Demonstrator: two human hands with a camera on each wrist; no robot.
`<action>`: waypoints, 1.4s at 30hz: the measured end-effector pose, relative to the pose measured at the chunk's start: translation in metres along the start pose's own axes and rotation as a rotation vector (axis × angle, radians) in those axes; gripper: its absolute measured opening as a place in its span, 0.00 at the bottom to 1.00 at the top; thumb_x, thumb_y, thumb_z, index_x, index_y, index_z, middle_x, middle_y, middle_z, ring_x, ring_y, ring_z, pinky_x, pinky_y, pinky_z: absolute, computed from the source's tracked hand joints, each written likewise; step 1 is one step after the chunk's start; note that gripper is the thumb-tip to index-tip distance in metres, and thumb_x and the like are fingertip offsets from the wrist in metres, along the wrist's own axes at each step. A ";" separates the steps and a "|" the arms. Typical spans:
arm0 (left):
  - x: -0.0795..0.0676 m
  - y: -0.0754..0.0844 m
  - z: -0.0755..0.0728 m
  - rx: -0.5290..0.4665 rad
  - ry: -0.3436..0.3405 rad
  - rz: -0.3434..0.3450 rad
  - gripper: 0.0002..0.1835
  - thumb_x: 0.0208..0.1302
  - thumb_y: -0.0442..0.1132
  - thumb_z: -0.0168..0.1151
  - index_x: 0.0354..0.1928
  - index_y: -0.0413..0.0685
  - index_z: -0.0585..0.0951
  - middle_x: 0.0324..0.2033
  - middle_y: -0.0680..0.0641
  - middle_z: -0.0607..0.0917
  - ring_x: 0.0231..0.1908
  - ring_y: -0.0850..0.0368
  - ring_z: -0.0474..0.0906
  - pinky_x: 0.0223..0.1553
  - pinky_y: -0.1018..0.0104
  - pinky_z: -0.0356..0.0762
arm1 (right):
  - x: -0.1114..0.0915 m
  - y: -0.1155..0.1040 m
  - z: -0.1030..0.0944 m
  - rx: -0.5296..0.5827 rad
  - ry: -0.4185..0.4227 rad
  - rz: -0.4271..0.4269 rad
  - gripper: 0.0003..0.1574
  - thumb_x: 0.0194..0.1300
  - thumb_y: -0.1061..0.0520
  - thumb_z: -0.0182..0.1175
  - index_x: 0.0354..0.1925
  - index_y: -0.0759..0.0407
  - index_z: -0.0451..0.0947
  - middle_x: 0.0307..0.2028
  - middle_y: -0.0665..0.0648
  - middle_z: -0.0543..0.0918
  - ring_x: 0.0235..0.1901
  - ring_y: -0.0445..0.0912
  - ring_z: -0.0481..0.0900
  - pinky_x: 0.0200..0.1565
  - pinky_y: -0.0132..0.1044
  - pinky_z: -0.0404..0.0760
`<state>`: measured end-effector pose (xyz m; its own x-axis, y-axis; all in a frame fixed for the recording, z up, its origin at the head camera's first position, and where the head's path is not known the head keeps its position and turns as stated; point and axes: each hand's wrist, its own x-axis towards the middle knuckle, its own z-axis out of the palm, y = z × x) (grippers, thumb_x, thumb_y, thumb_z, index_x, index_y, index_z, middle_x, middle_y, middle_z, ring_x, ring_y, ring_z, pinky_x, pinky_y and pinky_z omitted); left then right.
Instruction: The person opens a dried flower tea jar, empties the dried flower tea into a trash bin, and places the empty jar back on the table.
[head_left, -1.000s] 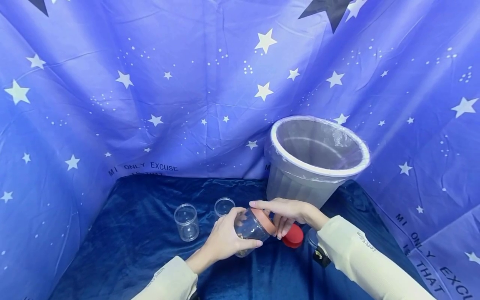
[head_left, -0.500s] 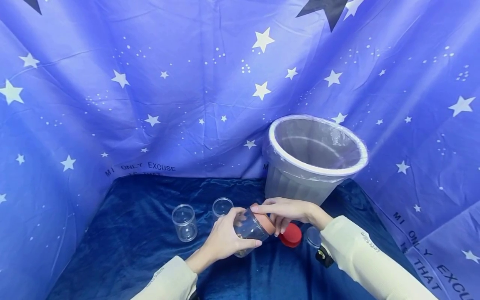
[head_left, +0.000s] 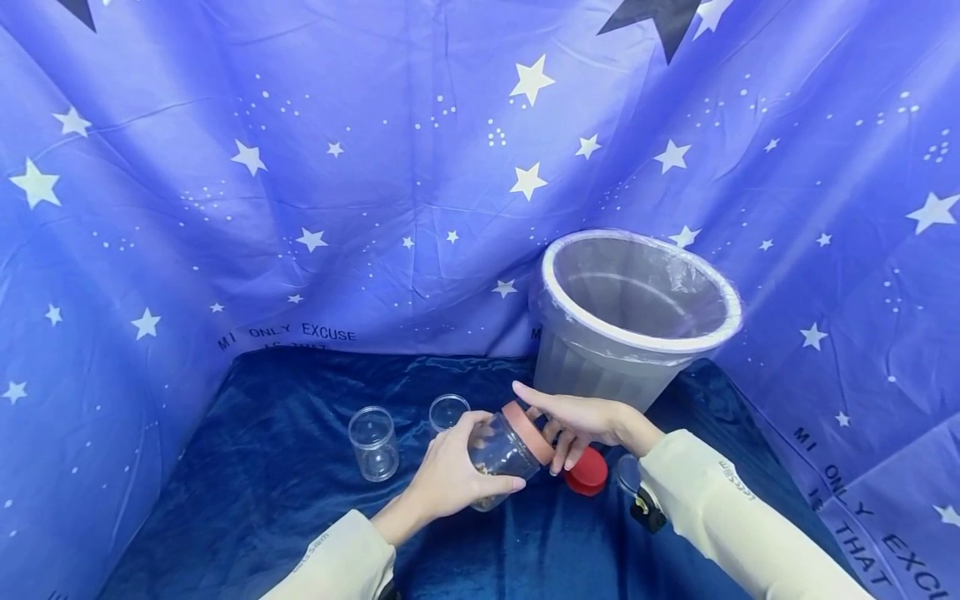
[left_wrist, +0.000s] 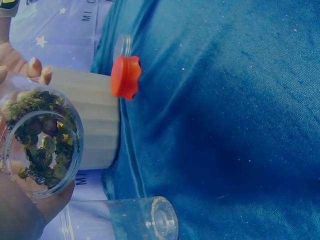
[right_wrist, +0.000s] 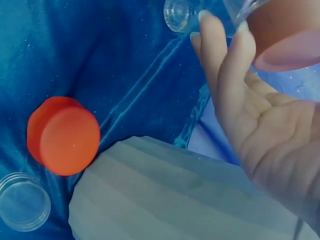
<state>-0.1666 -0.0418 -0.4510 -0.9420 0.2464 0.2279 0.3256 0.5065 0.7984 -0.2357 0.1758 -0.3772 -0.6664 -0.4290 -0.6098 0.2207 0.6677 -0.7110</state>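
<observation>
While the left hand [head_left: 446, 477] holds the jar [head_left: 497, 450], right hand [head_left: 587, 420] now spread wider, thumb lifted off the salmon lid [head_left: 528, 434].

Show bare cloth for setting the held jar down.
Free: blue cloth left of the leftmost clear jar; nearer, between left sleeve and right sleeve. Crowded: around the right hand, with red lid, clear lid, trash bin.
</observation>
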 end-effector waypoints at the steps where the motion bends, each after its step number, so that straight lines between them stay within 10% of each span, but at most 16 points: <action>1: 0.000 0.000 -0.001 0.001 0.003 0.000 0.46 0.39 0.64 0.77 0.61 0.54 0.72 0.52 0.56 0.84 0.45 0.62 0.83 0.45 0.64 0.80 | 0.001 0.000 0.001 -0.013 0.018 0.000 0.52 0.67 0.21 0.35 0.66 0.59 0.65 0.39 0.62 0.86 0.30 0.52 0.86 0.30 0.39 0.84; 7: -0.002 0.001 -0.002 0.036 0.051 0.004 0.46 0.39 0.64 0.77 0.60 0.53 0.72 0.51 0.52 0.85 0.45 0.59 0.84 0.45 0.63 0.80 | 0.005 0.003 0.005 -0.025 0.058 -0.044 0.47 0.69 0.24 0.39 0.61 0.59 0.73 0.35 0.61 0.86 0.30 0.51 0.86 0.30 0.40 0.84; 20: -0.011 0.009 0.008 0.432 0.164 0.093 0.50 0.38 0.65 0.76 0.64 0.52 0.69 0.53 0.48 0.82 0.49 0.50 0.81 0.40 0.50 0.83 | 0.002 -0.004 0.013 0.014 0.031 0.003 0.45 0.64 0.21 0.44 0.53 0.56 0.78 0.26 0.65 0.87 0.18 0.48 0.83 0.27 0.40 0.85; 29: -0.010 0.009 0.008 0.286 0.149 0.042 0.49 0.36 0.64 0.78 0.62 0.52 0.72 0.52 0.47 0.83 0.50 0.49 0.82 0.44 0.47 0.80 | 0.005 -0.001 0.014 0.050 -0.010 -0.091 0.38 0.67 0.30 0.49 0.47 0.61 0.82 0.29 0.62 0.87 0.20 0.46 0.83 0.31 0.42 0.86; 42: -0.009 0.010 0.003 0.073 0.055 -0.080 0.46 0.35 0.62 0.79 0.57 0.52 0.71 0.52 0.49 0.84 0.49 0.51 0.82 0.50 0.47 0.75 | 0.001 0.001 0.006 -0.008 -0.084 -0.266 0.36 0.70 0.42 0.53 0.67 0.62 0.67 0.40 0.58 0.86 0.34 0.48 0.87 0.38 0.43 0.87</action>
<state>-0.1545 -0.0361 -0.4464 -0.9675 0.1584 0.1972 0.2528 0.5822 0.7728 -0.2320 0.1725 -0.3802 -0.6388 -0.6383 -0.4296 0.0404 0.5297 -0.8472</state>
